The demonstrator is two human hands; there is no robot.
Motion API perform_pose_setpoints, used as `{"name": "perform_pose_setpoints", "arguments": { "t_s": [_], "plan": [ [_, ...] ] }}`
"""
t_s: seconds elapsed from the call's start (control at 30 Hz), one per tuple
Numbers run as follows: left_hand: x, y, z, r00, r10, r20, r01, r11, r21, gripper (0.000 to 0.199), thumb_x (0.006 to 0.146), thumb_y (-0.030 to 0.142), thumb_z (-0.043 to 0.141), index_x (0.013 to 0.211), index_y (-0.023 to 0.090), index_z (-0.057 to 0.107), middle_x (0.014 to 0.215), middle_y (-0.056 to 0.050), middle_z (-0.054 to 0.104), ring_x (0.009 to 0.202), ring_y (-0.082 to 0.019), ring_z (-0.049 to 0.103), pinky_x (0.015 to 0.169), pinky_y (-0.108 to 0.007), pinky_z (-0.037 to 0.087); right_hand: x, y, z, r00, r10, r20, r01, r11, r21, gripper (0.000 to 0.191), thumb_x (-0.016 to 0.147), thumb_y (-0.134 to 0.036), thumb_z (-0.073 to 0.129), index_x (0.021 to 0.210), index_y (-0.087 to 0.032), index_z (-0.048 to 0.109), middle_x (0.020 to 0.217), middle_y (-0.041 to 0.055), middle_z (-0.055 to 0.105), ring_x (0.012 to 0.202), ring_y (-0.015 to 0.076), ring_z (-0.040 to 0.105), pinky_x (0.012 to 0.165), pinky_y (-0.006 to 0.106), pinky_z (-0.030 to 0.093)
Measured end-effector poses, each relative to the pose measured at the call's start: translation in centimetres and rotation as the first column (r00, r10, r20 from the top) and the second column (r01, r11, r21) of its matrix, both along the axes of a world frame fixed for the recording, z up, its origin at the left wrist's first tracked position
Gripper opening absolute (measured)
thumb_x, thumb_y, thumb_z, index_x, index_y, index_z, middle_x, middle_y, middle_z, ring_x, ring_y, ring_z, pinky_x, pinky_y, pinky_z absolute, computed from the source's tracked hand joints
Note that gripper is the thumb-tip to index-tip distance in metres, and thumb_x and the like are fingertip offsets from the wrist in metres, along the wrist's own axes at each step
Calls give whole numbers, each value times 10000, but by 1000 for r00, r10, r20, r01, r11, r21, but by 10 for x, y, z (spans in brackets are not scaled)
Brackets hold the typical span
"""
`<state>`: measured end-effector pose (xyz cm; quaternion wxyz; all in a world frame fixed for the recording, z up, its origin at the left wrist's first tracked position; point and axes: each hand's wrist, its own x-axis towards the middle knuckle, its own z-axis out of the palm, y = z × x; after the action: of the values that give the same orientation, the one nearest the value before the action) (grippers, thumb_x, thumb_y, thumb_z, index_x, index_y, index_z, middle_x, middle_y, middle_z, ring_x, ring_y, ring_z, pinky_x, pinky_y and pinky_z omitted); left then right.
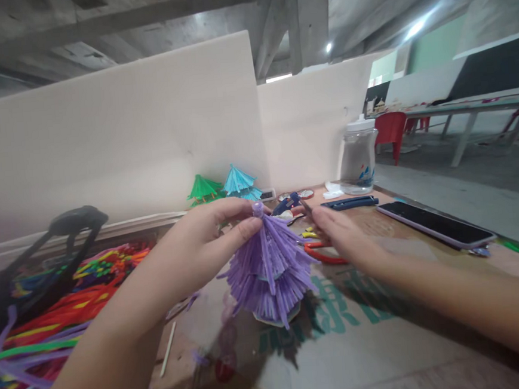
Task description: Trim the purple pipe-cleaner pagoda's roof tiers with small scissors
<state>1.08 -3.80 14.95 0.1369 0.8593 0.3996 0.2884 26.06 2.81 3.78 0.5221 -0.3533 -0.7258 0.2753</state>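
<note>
My left hand (226, 227) pinches the top of a purple tiered cone of pipe cleaners (272, 271), just below its small round tip. The cone stands upright, its strips fanning outward and down over a flat pale base (278, 320). To the right of it, my right hand (336, 230) is closed, thumb and fingers together around something small, thin and dark that I cannot make out. Beneath that hand lies a tool with orange-red loop handles (324, 253), partly covered. A blue glue gun (289, 204) rests behind the cone.
Green (203, 189) and light-blue (239, 181) tiered cones stand by the white partition (147, 131). Coloured pipe cleaners (100, 291) and a black handle-like frame (69, 233) lie left. To the right are a phone (437, 223), a dark-blue tool (350, 203) and a clear bottle (359, 156).
</note>
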Motion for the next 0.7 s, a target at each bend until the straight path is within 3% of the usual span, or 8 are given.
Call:
{"name": "perform_pose_setpoints", "arguments": {
  "t_s": [0.07,0.1,0.17,0.2,0.27,0.33,0.53,0.7],
  "plan": [
    [-1,4,0,1000,-16,8,16,1000,18,210,976,362,538,1025,256,712,918,25,721,848,-158,651,739,-265,482,12,-9,24,999,-31,41,27,995,91,385,984,-487,472,1134,-210,693,1026,77,701,999,213,626,855,362,501],
    [-2,5,0,1000,-17,11,17,1000,20,204,974,348,541,1014,252,716,906,26,723,835,-155,651,735,-262,481,17,-16,37,987,-98,130,59,961,270,329,989,-427,491,1156,-222,686,1023,70,703,947,198,634,809,340,502],
    [-1,5,0,999,-20,25,19,1000,21,197,969,333,548,997,245,721,889,27,726,807,-149,649,716,-255,480,22,-34,56,928,-221,301,-8,794,608,268,970,-316,553,1194,-223,667,956,49,703,784,159,621,677,288,476],
    [0,5,0,999,-22,32,21,999,24,194,966,329,553,1000,245,724,887,27,728,801,-148,650,710,-252,481,22,-44,63,883,-280,377,-67,720,690,255,969,-257,553,1196,-207,659,927,45,695,774,153,616,665,278,465],
    [3,4,0,998,-33,46,31,999,38,191,964,322,561,1014,250,731,888,29,730,800,-145,652,704,-243,487,20,-61,70,817,-399,415,-133,570,811,250,959,-178,549,1189,-170,648,881,44,687,771,160,609,665,286,453],
    [7,1,0,997,-54,59,50,997,52,194,965,312,565,1031,258,739,889,33,733,803,-141,656,704,-234,493,17,-72,69,750,-481,453,-187,503,844,282,950,-144,547,1221,-147,621,878,40,682,779,171,602,683,306,443],
    [14,-10,-1,997,-42,61,35,994,106,211,956,281,593,1098,267,749,966,21,749,855,-149,667,742,-232,506,12,-74,61,665,-591,456,-203,445,872,252,985,-200,517,1200,-121,620,855,27,666,770,184,588,638,327,370],
    [15,-15,0,999,-33,41,28,991,127,223,960,281,590,1122,270,744,982,18,751,854,-152,662,738,-235,501,13,-76,62,653,-597,467,-205,454,867,296,982,-228,539,1253,-124,595,863,21,654,782,186,583,647,326,365]
  ]
}}
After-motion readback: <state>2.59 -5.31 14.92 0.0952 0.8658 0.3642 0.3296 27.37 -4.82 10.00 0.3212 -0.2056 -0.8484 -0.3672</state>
